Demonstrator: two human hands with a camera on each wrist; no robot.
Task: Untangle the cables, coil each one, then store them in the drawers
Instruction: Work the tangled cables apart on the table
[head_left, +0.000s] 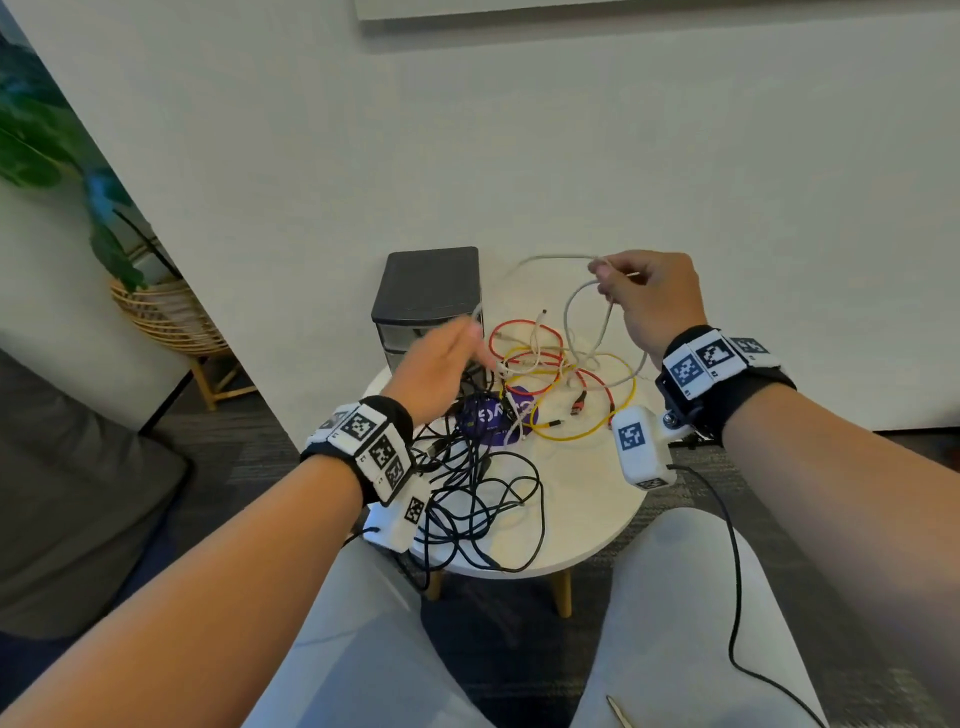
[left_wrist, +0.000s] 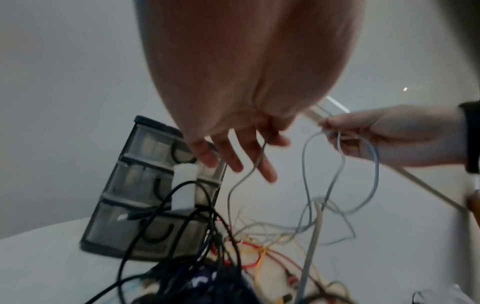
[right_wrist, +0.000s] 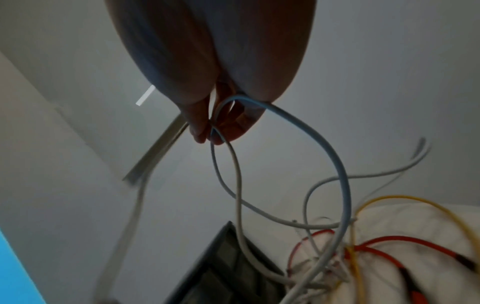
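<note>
Counting on table (head_left: 571, 519): 1 red cable (head_left: 524, 332), 1 yellow cable (head_left: 628, 395), 3 drawers (left_wrist: 145, 185).

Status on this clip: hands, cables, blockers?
Right hand pinches looped pale grey cable. Left hand open, blurred. Red, yellow, black cables tangled on round white table.

Drawer unit (head_left: 427, 301) stands behind-left on the table (head_left: 582, 519); cables (head_left: 550, 374) probably tangled beside it.

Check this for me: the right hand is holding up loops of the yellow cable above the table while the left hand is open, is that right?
Not quite. The right hand holds loops of the grey cable, not the yellow cable, which lies on the table, as the head view shows. The left hand is open.
</note>
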